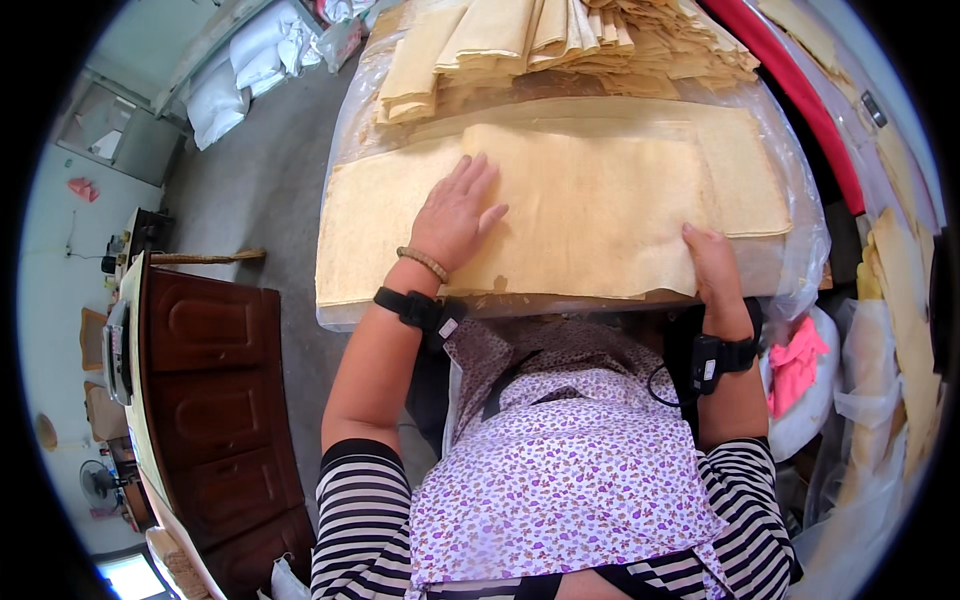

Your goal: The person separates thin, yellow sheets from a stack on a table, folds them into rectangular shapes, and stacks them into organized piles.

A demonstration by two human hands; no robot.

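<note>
A thin, pale tan sheet (pixel 590 215) with a slightly rough surface lies spread over other flat sheets of the same colour (pixel 375 215) on the plastic-covered table. My left hand (pixel 458 208) rests flat on it near its left end, fingers stretched out and thumb apart. At the sheet's right edge, close to the near corner, my right hand (pixel 712 262) pinches it, thumb on top and the fingers mostly hidden. Whether the sheet is a food skin or a cloth I cannot tell.
Folded tan sheets (pixel 520 45) are heaped at the table's far side. Clear plastic (pixel 800 270) hangs over the table's edges. On the left stands a dark wooden cabinet (pixel 215 325); white sacks (pixel 265 50) lie beyond it. A pink cloth (pixel 797 365) sits on a white bag at right.
</note>
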